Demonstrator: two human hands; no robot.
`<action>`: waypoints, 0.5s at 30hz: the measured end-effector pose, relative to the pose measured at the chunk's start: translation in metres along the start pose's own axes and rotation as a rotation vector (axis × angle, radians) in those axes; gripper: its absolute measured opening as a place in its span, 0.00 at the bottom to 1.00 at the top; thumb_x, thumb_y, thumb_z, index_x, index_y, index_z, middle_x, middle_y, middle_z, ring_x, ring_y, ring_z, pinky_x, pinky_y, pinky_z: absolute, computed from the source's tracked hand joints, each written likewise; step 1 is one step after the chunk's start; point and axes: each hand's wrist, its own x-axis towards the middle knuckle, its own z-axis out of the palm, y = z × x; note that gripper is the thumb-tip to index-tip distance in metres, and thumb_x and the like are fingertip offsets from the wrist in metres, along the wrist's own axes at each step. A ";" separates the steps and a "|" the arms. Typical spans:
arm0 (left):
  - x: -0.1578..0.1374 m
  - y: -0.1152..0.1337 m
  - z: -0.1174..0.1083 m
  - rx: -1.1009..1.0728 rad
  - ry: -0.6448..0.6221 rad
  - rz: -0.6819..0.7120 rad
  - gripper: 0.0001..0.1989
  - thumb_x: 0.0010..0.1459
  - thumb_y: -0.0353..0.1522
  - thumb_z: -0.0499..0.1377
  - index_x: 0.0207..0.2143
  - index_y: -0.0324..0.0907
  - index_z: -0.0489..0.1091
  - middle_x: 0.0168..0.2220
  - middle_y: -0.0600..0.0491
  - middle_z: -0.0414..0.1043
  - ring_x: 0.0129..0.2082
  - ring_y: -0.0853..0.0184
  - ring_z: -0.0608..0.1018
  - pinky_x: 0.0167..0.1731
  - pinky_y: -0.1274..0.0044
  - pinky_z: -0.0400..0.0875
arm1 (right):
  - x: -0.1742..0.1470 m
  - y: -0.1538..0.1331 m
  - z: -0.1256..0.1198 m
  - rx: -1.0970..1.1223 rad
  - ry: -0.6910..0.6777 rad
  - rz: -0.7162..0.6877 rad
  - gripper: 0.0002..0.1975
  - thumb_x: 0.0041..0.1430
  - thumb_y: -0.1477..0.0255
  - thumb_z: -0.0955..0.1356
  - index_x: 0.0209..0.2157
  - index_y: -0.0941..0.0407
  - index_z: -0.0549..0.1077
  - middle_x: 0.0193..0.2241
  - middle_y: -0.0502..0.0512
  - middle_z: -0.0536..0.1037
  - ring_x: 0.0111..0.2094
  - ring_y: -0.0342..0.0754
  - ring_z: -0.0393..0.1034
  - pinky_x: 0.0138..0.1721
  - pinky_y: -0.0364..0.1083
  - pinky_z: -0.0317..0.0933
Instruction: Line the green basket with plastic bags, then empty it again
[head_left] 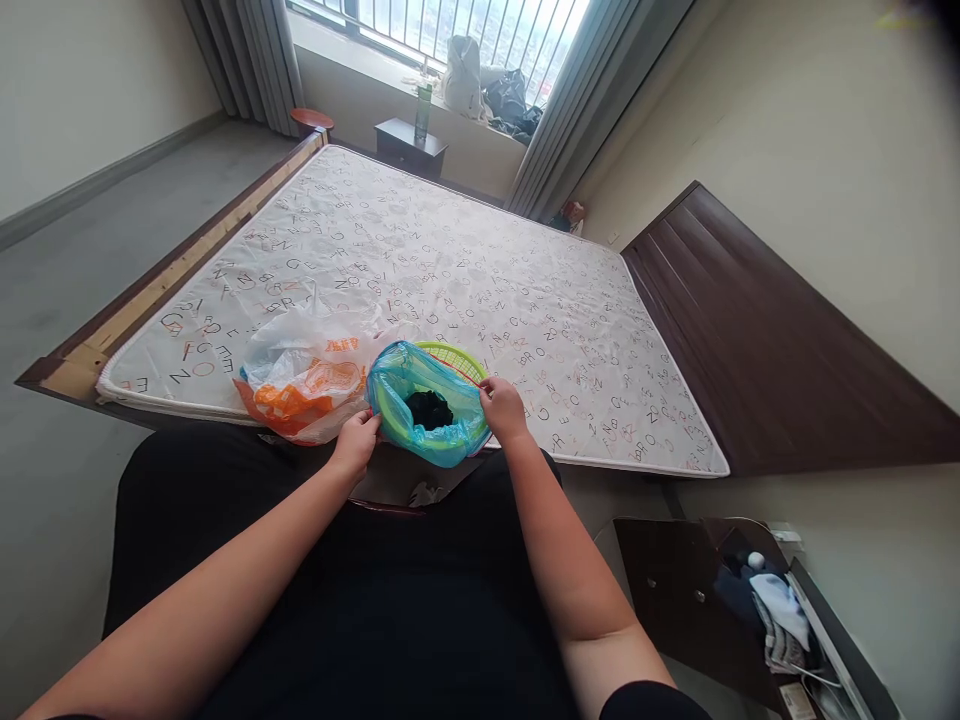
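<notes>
Blue translucent plastic trash bag (403, 372) is lining a lime-green plastic basket (459, 358) at the near edge of the mattress (525, 300), in front of the person's knees; bag film is hanging over the near rim, green mesh is showing bare at the far side. Cannot tell if the basket is resting on the mattress or being held up. Something black (429, 409) is showing down in the opening, too unclear to name.

Left hand (356, 445): grip is narrow, pinching the bag's edge at the basket's left side. Right hand (504, 408): grip is narrow too, thumb and fingers pinching the bag's edge by the red drawstring (463, 374) on the right side.

White-and-orange plastic carrier bag (311, 370) is lying crumpled on the mattress, just left of the basket, near the left hand. Mattress is showing a scattered letter print, sitting in a wooden bed frame (176, 262), with a dark brown headboard (780, 350) standing along its right side.

Beyond the bed, a green bottle (423, 112) is standing on a dark nightstand (397, 143); grey curtains (244, 65) are hanging beside the window. Lower right, folded clothes (776, 610) are lying on a dark cabinet (667, 590)
</notes>
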 end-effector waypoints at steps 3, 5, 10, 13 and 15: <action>0.003 0.003 -0.005 -0.030 0.045 -0.008 0.21 0.45 0.44 0.73 0.34 0.38 0.75 0.25 0.54 0.72 0.22 0.70 0.70 0.24 0.78 0.62 | 0.003 -0.001 -0.006 0.070 0.019 0.058 0.07 0.62 0.68 0.65 0.35 0.52 0.75 0.34 0.56 0.79 0.38 0.53 0.71 0.45 0.50 0.62; 0.004 0.009 -0.007 -0.067 0.077 -0.023 0.20 0.47 0.41 0.73 0.35 0.37 0.75 0.24 0.56 0.71 0.21 0.72 0.68 0.23 0.79 0.62 | 0.003 -0.001 -0.012 0.170 0.048 0.101 0.07 0.61 0.64 0.66 0.35 0.52 0.74 0.32 0.54 0.78 0.36 0.52 0.71 0.42 0.49 0.62; 0.004 0.023 -0.010 -0.099 0.156 -0.024 0.15 0.53 0.34 0.71 0.38 0.39 0.72 0.24 0.57 0.71 0.18 0.73 0.69 0.22 0.80 0.64 | 0.001 -0.002 -0.032 0.702 0.088 0.274 0.11 0.57 0.62 0.71 0.35 0.52 0.69 0.27 0.49 0.74 0.32 0.48 0.72 0.41 0.49 0.68; 0.006 0.026 -0.013 -0.065 0.128 -0.021 0.17 0.51 0.36 0.73 0.36 0.39 0.70 0.22 0.57 0.71 0.17 0.73 0.69 0.20 0.81 0.64 | -0.005 -0.009 -0.050 1.056 0.054 0.345 0.13 0.54 0.64 0.73 0.36 0.51 0.66 0.23 0.43 0.68 0.27 0.44 0.70 0.39 0.48 0.71; 0.006 0.027 -0.016 -0.041 0.088 -0.031 0.19 0.49 0.38 0.74 0.34 0.39 0.69 0.22 0.57 0.71 0.17 0.73 0.70 0.20 0.81 0.65 | -0.010 -0.014 -0.063 1.187 0.034 0.364 0.14 0.54 0.66 0.73 0.36 0.50 0.64 0.22 0.41 0.65 0.23 0.42 0.66 0.33 0.45 0.69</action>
